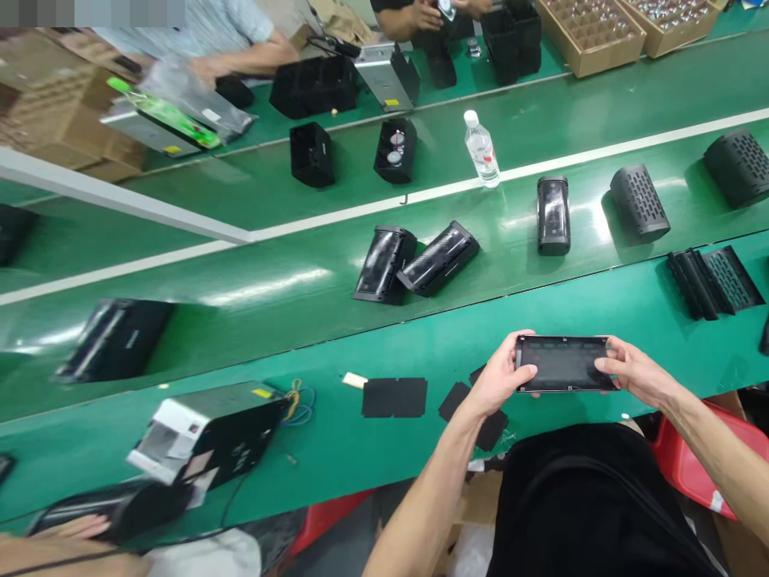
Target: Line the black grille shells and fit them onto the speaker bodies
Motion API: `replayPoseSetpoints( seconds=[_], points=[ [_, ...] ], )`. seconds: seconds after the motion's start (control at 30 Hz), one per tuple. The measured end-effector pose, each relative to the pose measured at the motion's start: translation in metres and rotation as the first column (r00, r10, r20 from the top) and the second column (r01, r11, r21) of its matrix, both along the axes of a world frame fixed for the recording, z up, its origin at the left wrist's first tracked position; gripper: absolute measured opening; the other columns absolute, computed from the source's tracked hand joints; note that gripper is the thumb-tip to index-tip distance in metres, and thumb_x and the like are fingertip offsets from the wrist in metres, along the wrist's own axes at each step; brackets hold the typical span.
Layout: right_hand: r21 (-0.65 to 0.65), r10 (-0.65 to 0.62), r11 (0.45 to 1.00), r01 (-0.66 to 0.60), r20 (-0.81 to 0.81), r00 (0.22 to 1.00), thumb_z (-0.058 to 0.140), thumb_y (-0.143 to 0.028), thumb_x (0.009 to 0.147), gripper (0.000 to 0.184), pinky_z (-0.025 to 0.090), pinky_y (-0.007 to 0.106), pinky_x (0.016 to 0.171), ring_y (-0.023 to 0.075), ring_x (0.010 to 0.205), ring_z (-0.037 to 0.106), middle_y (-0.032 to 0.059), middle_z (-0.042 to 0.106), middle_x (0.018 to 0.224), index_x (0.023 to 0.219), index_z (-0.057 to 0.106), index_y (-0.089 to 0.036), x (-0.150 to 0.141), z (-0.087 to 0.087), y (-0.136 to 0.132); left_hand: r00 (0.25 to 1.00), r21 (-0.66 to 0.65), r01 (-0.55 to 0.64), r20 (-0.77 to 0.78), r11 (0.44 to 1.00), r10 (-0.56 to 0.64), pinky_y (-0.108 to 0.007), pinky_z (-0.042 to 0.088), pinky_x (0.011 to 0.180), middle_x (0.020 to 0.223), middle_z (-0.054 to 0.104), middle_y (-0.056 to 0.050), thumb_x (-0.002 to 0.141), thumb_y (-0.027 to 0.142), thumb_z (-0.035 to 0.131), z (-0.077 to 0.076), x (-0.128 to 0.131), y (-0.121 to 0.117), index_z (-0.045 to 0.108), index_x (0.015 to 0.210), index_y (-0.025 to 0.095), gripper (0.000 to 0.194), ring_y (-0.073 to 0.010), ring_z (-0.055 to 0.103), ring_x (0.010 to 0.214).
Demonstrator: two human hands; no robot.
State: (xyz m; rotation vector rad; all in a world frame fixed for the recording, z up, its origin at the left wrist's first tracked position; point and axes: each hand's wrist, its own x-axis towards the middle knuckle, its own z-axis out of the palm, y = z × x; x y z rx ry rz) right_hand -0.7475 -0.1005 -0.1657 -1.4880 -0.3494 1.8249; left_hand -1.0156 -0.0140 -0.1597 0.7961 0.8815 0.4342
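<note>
Between my two hands, over the near edge of the green bench, is a black perforated speaker grille panel [563, 362] with a thin raised rim. My left hand [501, 375] grips its left end, thumb pressed on the inner face. The right end is pinched by my right hand [637, 369], its thumb also on the inner face. To the left on the bench lies a flat black rectangular sheet [395, 397]. More black sheets [493, 429] overlap beside my left forearm, partly hidden by it. Several curved grille panels [714, 280] are stacked to the right.
Beyond the bench runs a green conveyor [288, 296] carrying black speaker housings [440, 258] and a water bottle [481, 151]. A boxy machine with cables [210, 429] stands left. Co-workers' hands [428, 14] show across the line and at lower left. A red stool [714, 457] is at right.
</note>
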Motion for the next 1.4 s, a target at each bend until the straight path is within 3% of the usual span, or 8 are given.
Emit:
replayPoseSetpoints(
  seconds=[0.1,0.2,0.43,0.53,0.83,1.13,1.27,1.4],
  points=[
    [0.018,-0.056,0.998,0.055,0.057,0.997,0.092,-0.058,0.073,0.048,0.053,0.027,0.064,0.0180,0.074,0.067,0.0015,0.075,0.086,0.093,0.067,-0.023,-0.004,-0.003,0.000,0.999,0.065,-0.029,-0.031,0.997,0.031,-0.031,0.058,0.080,0.114,0.064,-0.006,0.078,0.032,0.084,0.000,-0.003,-0.002,0.055,0.137,0.023,0.066,-0.0215,0.064,0.100],
    [0.052,-0.057,0.997,0.054,0.068,0.996,0.091,-0.065,0.072,0.053,0.054,0.027,0.065,0.0171,0.072,0.066,0.0010,0.075,0.083,0.094,0.070,-0.022,-0.007,0.004,0.000,0.998,0.119,-0.051,-0.037,0.992,0.056,-0.033,0.052,0.098,0.118,0.066,-0.007,0.081,0.033,0.084,0.004,-0.008,-0.006,0.058,0.137,0.022,0.063,-0.0232,0.061,0.112],
    [0.128,-0.051,0.990,0.052,-0.011,0.999,0.087,-0.054,0.085,0.039,0.057,0.030,0.079,0.0195,0.085,0.072,0.0042,0.080,0.102,0.105,0.072,-0.023,-0.007,0.049,-0.008,0.998,0.083,-0.029,0.061,0.996,0.024,-0.036,0.052,0.100,0.125,0.068,-0.009,0.082,0.036,0.088,0.035,-0.020,-0.017,0.052,0.147,0.025,0.075,-0.0254,0.064,0.115],
    [0.163,-0.023,0.986,0.020,0.012,1.000,0.085,-0.052,0.088,0.036,0.057,0.030,0.082,0.0207,0.090,0.073,0.0055,0.080,0.107,0.107,0.072,-0.024,-0.006,0.057,-0.012,0.998,0.091,-0.029,0.057,0.995,0.024,-0.036,0.052,0.102,0.127,0.068,-0.009,0.084,0.034,0.087,0.042,-0.022,-0.019,0.054,0.146,0.026,0.071,-0.0255,0.065,0.117],
    [0.161,-0.023,0.987,0.001,0.133,0.991,0.080,-0.066,0.086,0.045,0.055,0.030,0.077,0.0216,0.082,0.069,0.0044,0.078,0.096,0.098,0.072,-0.023,-0.007,0.031,-0.004,0.984,0.011,-0.174,0.025,0.985,0.174,-0.032,0.053,0.093,0.121,0.072,-0.009,0.079,0.040,0.089,0.019,-0.008,-0.018,0.066,0.131,0.022,0.060,-0.0248,0.065,0.111],
    [0.144,-0.071,0.988,0.050,0.142,0.987,0.085,-0.066,0.081,0.047,0.052,0.028,0.069,0.0177,0.069,0.063,0.0004,0.074,0.079,0.089,0.072,-0.022,-0.004,0.015,-0.001,0.973,-0.148,-0.206,0.078,0.967,0.219,-0.033,0.056,0.090,0.122,0.074,-0.008,0.079,0.026,0.079,0.016,-0.005,-0.022,0.065,0.137,0.022,0.060,-0.0244,0.070,0.107],
    [0.115,-0.090,0.991,0.069,0.188,0.978,0.085,-0.067,0.080,0.047,0.051,0.028,0.064,0.0166,0.064,0.059,-0.0019,0.069,0.071,0.082,0.070,-0.022,-0.002,0.013,0.001,0.966,-0.159,-0.219,0.106,0.963,0.237,-0.034,0.055,0.094,0.122,0.074,-0.008,0.079,0.023,0.077,0.015,-0.004,-0.025,0.065,0.137,0.023,0.059,-0.0251,0.070,0.109],
    [0.127,-0.109,0.988,0.091,0.139,0.984,0.089,-0.065,0.077,0.046,0.052,0.028,0.066,0.0175,0.067,0.062,0.0000,0.073,0.079,0.087,0.071,-0.023,-0.002,0.020,0.002,0.965,-0.164,-0.201,0.137,0.966,0.224,-0.033,0.054,0.092,0.127,0.073,-0.008,0.079,0.024,0.077,0.014,-0.005,-0.026,0.061,0.141,0.025,0.064,-0.0259,0.069,0.112]
  ],
)
